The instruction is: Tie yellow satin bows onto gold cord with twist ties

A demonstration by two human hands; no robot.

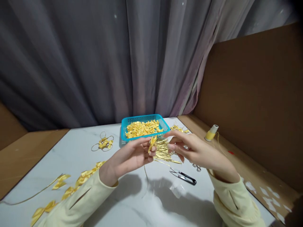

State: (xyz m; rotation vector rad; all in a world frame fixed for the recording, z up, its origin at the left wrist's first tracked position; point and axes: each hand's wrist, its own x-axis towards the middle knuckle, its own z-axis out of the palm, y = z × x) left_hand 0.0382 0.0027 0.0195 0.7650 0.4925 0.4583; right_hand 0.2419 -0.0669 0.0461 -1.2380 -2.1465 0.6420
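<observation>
A yellow ribbon bow (pixel 152 143) is pinched upright between the fingertips of my left hand (pixel 132 156), and a thin cord (pixel 146 176) hangs below that hand. My right hand (pixel 189 148) hovers just to the right, its fingers bent and apart, with no held thing visible. Beneath and between both hands lies a bundle of gold twist ties (pixel 163 151). Silver bells (pixel 198 168) lie by my right wrist, and others are partly hidden behind the hand. Black-handled thread snips (pixel 183 177) rest on the white table in front of the hands.
Behind my hands stands a blue basket (pixel 121 130) of small yellow bows. A finished-looking bow cluster with loops (pixel 105 143) lies left; more bows (pixel 82 178) lie near my left sleeve. At right stand a thread spool (pixel 211 133) and a cardboard wall (pixel 251 104).
</observation>
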